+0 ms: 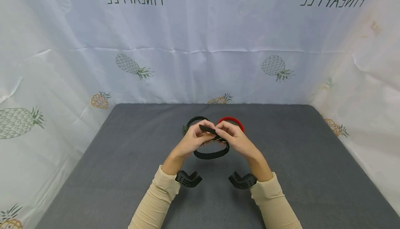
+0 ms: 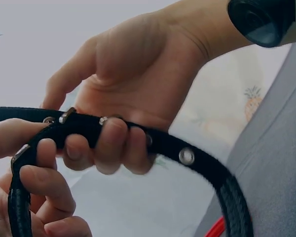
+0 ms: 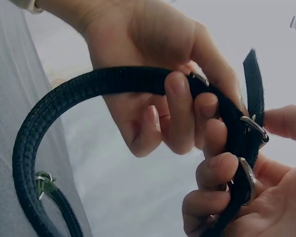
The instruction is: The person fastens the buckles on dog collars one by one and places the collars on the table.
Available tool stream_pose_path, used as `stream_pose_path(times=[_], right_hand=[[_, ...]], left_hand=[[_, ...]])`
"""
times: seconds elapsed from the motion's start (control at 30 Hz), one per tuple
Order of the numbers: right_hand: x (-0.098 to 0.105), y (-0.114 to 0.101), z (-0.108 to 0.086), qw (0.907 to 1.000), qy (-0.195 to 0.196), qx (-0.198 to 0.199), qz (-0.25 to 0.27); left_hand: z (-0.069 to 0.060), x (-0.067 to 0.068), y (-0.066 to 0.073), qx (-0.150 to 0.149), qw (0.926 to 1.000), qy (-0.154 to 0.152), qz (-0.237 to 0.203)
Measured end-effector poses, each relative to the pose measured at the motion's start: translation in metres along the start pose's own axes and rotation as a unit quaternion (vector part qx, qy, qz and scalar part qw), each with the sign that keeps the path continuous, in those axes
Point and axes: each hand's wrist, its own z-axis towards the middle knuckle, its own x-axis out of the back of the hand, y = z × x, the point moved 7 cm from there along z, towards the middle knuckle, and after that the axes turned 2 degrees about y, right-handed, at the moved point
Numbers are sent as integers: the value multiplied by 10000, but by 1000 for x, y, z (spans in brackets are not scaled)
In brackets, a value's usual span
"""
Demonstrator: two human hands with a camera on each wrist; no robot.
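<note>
A black collar (image 1: 211, 155), looped with a padded band, is held above the table between both hands. My left hand (image 1: 190, 139) grips the band near the strap's pointed free end (image 3: 254, 79). On the other side, my right hand (image 1: 238, 141) has its fingers curled round the collar by the metal buckle (image 3: 254, 128). The strap end passes by the buckle; whether it is fastened cannot be seen. Metal eyelets (image 2: 186, 156) line the band in the left wrist view. Fingers cover part of the buckle area.
Behind the hands, a second black collar (image 1: 196, 118) lies on the grey table (image 1: 125, 173) at left, and a red collar (image 1: 238, 122) at right, both partly hidden. A pineapple-print curtain (image 1: 200, 72) surrounds the table's back and sides. Black wrist cameras (image 1: 189, 179) sit under both wrists.
</note>
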Motion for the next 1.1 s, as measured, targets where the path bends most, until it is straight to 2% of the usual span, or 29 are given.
stream_pose_path(times=[0.3, 0.47, 0.57, 0.73, 1.1], right_hand=[[7, -1, 0, 9985, 405, -219, 284], [8, -4, -1, 9974, 440, -74, 561], [10, -3, -1, 9958, 497, 36, 763], [15, 0, -1, 9928, 695, 38, 973], [19, 0, -1, 9916, 867, -75, 960]], left_hand=[[1, 4, 0, 47, 9996, 249, -108], [1, 8, -1, 176, 9991, 384, -95], [0, 12, -2, 280, 9982, 525, 77], [0, 15, 0, 244, 9968, 656, 396], [1, 17, -2, 157, 9958, 698, 563]])
